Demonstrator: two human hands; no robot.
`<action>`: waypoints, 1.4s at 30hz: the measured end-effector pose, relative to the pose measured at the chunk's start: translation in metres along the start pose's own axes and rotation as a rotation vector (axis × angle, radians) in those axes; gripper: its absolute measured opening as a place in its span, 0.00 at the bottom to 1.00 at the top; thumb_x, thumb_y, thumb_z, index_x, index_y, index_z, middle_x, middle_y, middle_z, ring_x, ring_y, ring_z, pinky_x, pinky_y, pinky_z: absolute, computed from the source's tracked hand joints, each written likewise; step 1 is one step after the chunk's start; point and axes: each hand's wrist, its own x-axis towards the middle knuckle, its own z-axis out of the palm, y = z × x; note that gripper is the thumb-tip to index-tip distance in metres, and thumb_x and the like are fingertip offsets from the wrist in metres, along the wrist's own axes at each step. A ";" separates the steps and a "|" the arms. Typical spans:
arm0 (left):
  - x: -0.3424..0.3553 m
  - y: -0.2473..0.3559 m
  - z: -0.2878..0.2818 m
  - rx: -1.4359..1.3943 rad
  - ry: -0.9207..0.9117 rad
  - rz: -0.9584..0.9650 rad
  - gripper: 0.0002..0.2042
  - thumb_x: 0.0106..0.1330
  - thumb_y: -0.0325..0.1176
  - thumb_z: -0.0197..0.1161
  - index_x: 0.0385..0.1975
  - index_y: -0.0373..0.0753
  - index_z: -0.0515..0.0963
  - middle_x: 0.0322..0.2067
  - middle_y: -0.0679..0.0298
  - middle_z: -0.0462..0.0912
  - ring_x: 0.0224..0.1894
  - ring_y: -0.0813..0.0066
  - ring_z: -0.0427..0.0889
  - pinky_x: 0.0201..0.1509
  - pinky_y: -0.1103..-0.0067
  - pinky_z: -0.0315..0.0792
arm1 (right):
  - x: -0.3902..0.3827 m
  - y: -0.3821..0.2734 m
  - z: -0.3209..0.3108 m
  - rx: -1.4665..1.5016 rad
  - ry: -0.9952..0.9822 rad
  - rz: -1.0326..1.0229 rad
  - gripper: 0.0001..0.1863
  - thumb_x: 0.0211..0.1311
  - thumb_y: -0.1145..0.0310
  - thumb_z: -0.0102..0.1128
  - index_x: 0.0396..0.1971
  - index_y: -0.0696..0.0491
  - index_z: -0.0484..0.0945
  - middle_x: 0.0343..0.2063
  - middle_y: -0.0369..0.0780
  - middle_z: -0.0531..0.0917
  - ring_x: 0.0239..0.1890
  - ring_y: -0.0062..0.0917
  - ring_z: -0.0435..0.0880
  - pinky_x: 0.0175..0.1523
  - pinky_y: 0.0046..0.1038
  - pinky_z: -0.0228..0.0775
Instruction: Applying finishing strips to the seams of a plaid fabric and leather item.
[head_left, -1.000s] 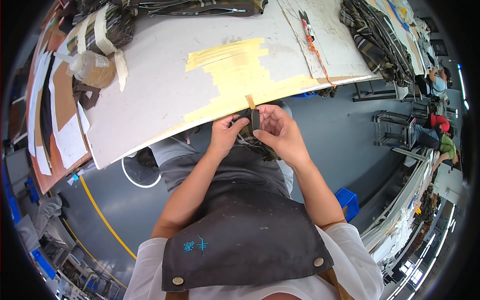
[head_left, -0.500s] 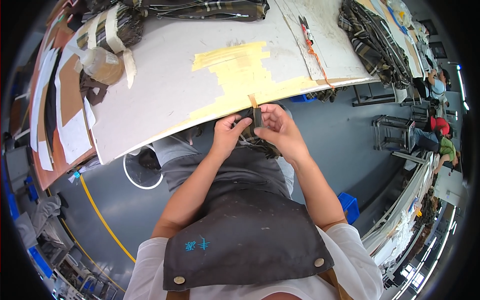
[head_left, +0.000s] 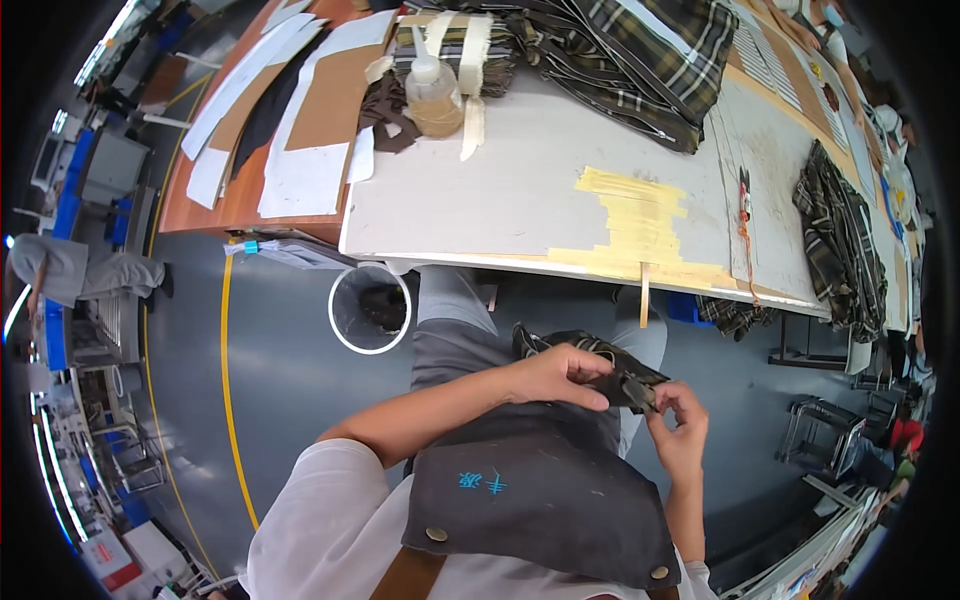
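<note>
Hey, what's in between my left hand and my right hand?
Dark plaid fabric lies between your left hand and your right hand, above your lap; the head view shows it.

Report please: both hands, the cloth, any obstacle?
Right hand pinching plaid cloth; left hand at it, grip unclear. Cloth crumpled over lap. Tan strip juts from table, apparently not blocking.

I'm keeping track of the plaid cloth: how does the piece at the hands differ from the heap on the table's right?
The plaid piece is off the table, pinched by the right hand; the plaid heap lies on the table, untouched. The plaid piece looks smaller, the plaid heap bulkier with long folds. Both are dark checked cloth with lighter lines.
</note>
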 end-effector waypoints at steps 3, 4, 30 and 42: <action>-0.012 0.004 0.013 -0.429 -0.143 -0.030 0.21 0.53 0.23 0.63 0.48 0.33 0.69 0.40 0.67 0.75 0.40 0.85 0.73 0.44 0.87 0.67 | 0.010 -0.025 -0.009 -0.041 -0.062 -0.133 0.12 0.36 0.85 0.52 0.26 0.60 0.73 0.22 0.38 0.74 0.23 0.20 0.70 0.30 0.18 0.64; -0.012 -0.007 0.012 -0.574 -0.222 -0.033 0.24 0.52 0.24 0.65 0.50 0.34 0.67 0.45 0.65 0.73 0.43 0.82 0.73 0.46 0.84 0.69 | 0.012 -0.032 -0.009 -0.066 -0.074 -0.156 0.11 0.35 0.85 0.52 0.26 0.60 0.73 0.22 0.38 0.74 0.23 0.20 0.71 0.30 0.19 0.64; -0.002 0.031 0.014 -0.686 -0.084 0.279 0.11 0.56 0.34 0.63 0.33 0.34 0.74 0.35 0.64 0.77 0.36 0.78 0.77 0.42 0.82 0.71 | 0.062 -0.094 -0.007 0.000 -0.186 -0.327 0.14 0.49 0.72 0.57 0.37 0.59 0.77 0.39 0.44 0.78 0.44 0.33 0.76 0.50 0.30 0.65; 0.001 0.035 0.022 -0.872 -0.105 0.344 0.19 0.60 0.39 0.58 0.46 0.35 0.66 0.44 0.58 0.73 0.47 0.68 0.75 0.50 0.72 0.71 | 0.077 -0.088 0.032 0.261 -0.333 -0.271 0.15 0.54 0.77 0.50 0.43 0.60 0.74 0.42 0.43 0.76 0.45 0.29 0.75 0.51 0.28 0.64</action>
